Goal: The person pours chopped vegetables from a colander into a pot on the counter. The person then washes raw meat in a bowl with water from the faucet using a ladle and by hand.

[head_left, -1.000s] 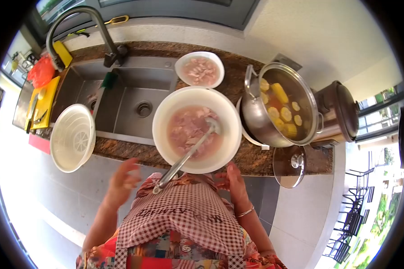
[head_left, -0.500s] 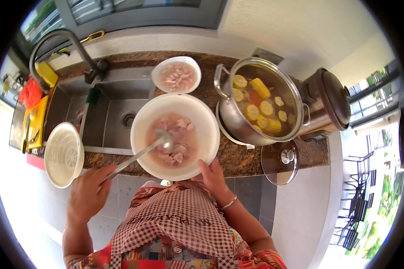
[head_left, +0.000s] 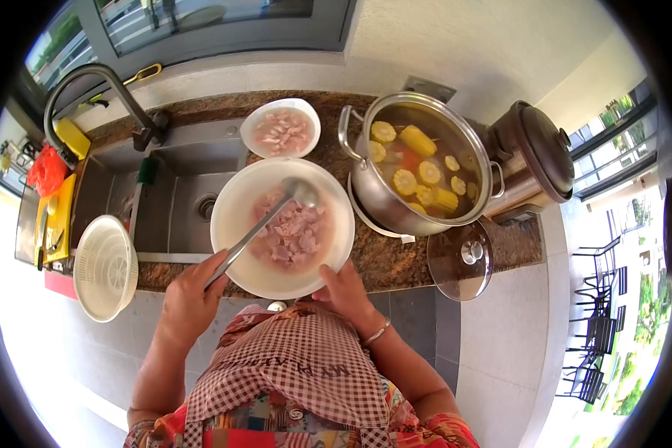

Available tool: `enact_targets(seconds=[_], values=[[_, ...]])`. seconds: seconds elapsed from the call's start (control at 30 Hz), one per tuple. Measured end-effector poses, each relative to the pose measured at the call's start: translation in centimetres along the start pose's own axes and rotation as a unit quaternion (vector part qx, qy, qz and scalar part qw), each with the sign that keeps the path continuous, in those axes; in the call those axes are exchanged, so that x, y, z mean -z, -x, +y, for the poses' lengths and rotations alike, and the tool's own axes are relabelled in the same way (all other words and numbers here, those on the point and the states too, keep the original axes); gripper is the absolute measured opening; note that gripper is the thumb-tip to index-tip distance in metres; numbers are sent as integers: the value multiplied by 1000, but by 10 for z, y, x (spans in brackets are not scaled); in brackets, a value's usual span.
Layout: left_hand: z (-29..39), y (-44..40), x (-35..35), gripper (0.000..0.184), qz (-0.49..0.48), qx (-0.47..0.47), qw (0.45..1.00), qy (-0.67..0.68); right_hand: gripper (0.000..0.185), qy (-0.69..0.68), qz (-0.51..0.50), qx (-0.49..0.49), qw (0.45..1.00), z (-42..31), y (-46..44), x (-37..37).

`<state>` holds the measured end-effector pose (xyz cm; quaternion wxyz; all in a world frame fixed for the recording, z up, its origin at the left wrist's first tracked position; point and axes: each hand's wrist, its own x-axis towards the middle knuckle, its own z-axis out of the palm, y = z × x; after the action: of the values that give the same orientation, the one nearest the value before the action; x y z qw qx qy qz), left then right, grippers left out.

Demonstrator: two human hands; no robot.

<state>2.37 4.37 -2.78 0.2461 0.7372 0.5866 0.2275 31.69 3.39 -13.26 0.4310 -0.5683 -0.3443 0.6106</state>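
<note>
My left hand (head_left: 192, 299) is closed round the handle of a metal ladle (head_left: 255, 229). The ladle's head rests near the far side of a large white bowl (head_left: 228, 190), just beyond the pieces of raw meat (head_left: 293, 235) in pinkish liquid. With thumb on top, my right hand (head_left: 345, 295) grips the near right rim of this bowl. A smaller white bowl (head_left: 312, 123) of pale meat strips stands behind it. To the right, a steel pot (head_left: 377, 196) holds corn pieces (head_left: 418, 140) in broth.
A double sink (head_left: 190, 168) with a dark faucet (head_left: 138, 112) lies left. A white strainer basket (head_left: 106, 269) overhangs the counter's front edge. Right of the pot are a glass lid (head_left: 461, 261) and a brown-lidded container (head_left: 537, 153). A yellow board (head_left: 56, 224) lies far left.
My left hand has taken hold of the ladle, and its head has moved to the bowl's far side. My right hand has come onto the rim. The view has shifted, moving the counter items leftward.
</note>
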Motion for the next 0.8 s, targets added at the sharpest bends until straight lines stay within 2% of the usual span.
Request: enact_targets(seconds=[0.13, 0.23, 0.33, 0.43, 0.57, 0.7, 0.8], values=[[-4, -21, -20, 43, 21, -34, 995, -91, 37, -35, 0, -4, 999, 2, 0, -5], [-17, -16, -14, 41, -11, -8, 989, -146, 41, -21, -1, -17, 1000, -1, 2, -4], [-19, 7, 17, 41, -11, 36, 989, -143, 38, -8, 32, -6, 999, 7, 2, -5], [-2, 32, 57, 40, -1, 33, 990, -135, 33, -13, 53, 40, 998, 3, 4, -10], [25, 48, 100, 39, -64, 134, 980, -131, 37, 0, 20, 37, 999, -1, 2, -3], [-5, 42, 64, 38, -90, 33, 988, -125, 34, 24, 26, 30, 999, -7, 0, -3], [-18, 28, 20, 40, -68, -7, 996, -51, 32, 39, 19, 40, 998, -9, 1, -3]])
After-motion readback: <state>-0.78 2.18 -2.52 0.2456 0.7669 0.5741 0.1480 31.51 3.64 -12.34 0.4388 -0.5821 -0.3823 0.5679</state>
